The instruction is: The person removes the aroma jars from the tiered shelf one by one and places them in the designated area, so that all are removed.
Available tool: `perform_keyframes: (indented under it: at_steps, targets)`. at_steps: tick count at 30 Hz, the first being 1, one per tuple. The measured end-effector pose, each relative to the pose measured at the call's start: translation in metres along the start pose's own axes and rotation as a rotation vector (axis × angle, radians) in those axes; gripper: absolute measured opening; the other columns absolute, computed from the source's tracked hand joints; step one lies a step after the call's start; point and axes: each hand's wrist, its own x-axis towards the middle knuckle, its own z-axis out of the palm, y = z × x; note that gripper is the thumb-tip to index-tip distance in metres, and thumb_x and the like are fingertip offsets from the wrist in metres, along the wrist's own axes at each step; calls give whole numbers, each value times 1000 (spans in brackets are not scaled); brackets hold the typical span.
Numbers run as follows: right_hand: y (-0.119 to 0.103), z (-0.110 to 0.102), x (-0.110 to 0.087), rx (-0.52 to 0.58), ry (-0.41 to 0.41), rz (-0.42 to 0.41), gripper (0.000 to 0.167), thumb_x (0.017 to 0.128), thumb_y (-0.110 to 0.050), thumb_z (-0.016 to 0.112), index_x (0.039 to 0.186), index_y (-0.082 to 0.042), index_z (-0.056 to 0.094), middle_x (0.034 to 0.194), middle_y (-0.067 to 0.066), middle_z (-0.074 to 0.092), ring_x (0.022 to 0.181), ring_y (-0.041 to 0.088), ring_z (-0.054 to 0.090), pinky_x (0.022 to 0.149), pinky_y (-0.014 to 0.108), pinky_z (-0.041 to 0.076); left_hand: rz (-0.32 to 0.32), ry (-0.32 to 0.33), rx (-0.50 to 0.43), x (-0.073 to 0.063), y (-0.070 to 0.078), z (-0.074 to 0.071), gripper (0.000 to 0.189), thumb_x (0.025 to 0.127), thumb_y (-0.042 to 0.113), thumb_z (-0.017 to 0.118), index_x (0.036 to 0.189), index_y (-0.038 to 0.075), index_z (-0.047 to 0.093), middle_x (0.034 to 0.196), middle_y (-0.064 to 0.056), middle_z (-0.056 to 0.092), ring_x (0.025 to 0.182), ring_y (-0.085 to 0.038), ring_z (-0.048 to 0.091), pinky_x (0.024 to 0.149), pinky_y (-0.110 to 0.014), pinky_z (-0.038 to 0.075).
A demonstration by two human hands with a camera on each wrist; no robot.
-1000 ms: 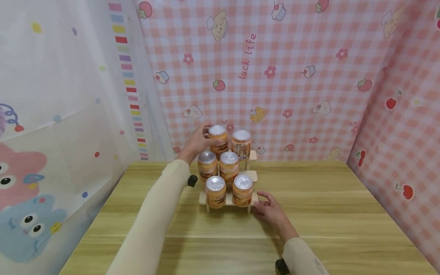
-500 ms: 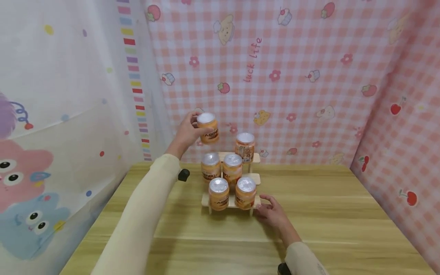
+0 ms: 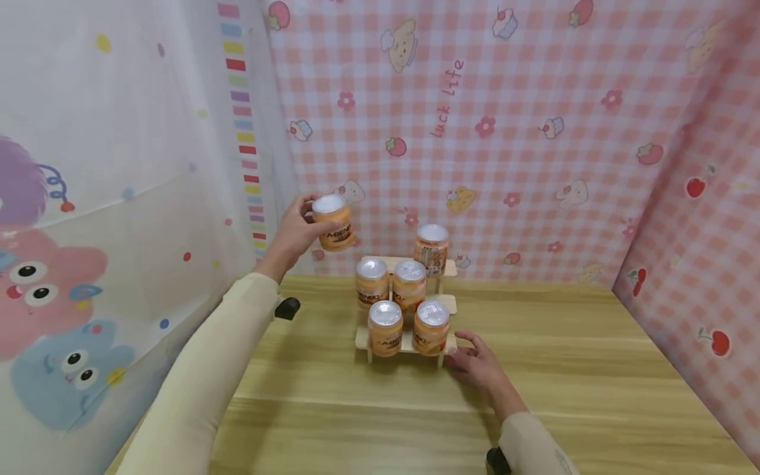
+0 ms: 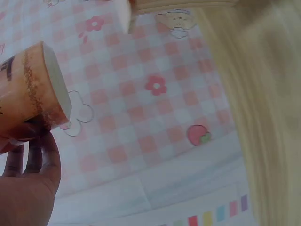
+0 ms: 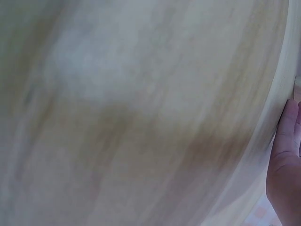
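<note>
My left hand grips an orange-labelled can with a pale top, held up in the air left of a three-tier wooden rack. The left wrist view shows the fingers wrapped behind that can, its pale end facing right. On the rack's top tier one can stands at the right. Two silver-topped cans share the middle tier, and two more stand on the lowest. My right hand pinches the right end of the lowest tier with thumb and index finger.
The rack stands on a wood-grain table close to its back edge. Behind hangs a pink checked curtain. A white cartoon curtain closes the left side, and another checked curtain the right.
My left hand has lifted the can off the left of the top tier and carried it leftward, away from the rack. The right hand keeps its place at the lowest tier.
</note>
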Motion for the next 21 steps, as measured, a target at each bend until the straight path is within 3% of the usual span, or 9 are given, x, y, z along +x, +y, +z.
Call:
perform_keyframes:
  at_steps: [9, 21]
  targets:
    - [-2, -5, 1, -23, 0, 14, 47, 100, -2, 55, 144, 0, 38, 130, 32, 53, 100, 28, 65, 89, 48, 54, -71, -28, 35, -34, -29, -27, 83, 86, 23, 80, 150, 9, 29, 149, -14, 39, 133, -31, 43, 105, -48, 41]
    - [-4, -2, 0, -14, -17, 10, 48, 100, -2, 54, 144, 2, 35, 127, 30, 55, 98, 27, 66, 86, 47, 55, -98, -88, 37, -73, -52, -40, 73, 87, 15, 78, 143, 3, 32, 143, -19, 43, 129, -35, 44, 101, -48, 43]
